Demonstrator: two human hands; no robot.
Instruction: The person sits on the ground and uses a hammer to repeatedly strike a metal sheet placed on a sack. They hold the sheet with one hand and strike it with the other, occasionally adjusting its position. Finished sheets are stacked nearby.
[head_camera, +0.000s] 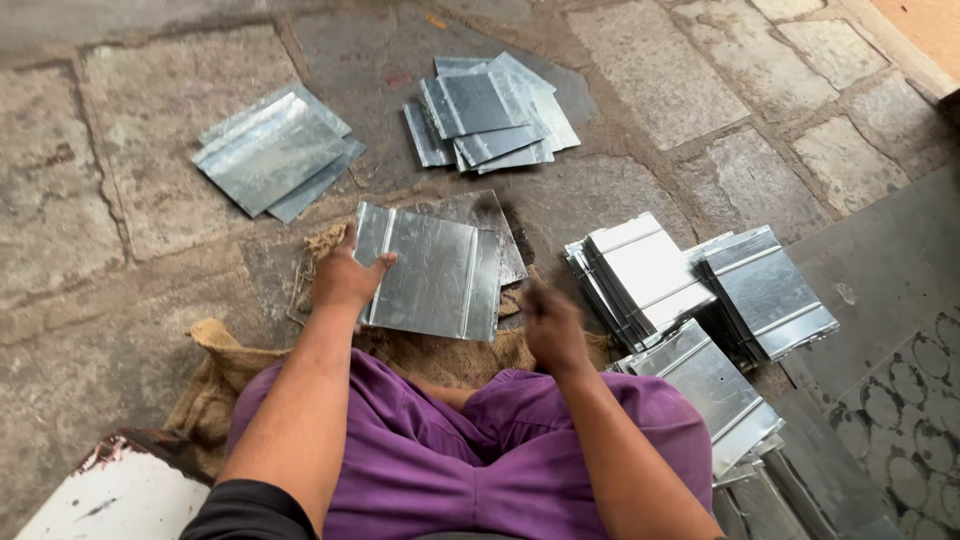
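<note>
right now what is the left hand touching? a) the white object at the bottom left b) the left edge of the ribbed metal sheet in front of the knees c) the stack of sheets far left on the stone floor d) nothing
b: the left hand has its fingers curled over the left edge of the ribbed metal sheet, which lies on the burlap sack in front of the knees.

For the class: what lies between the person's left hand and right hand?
In the head view, a ribbed metal sheet lies between them; the left hand grips its left edge, the right hand is just off its right.
</note>
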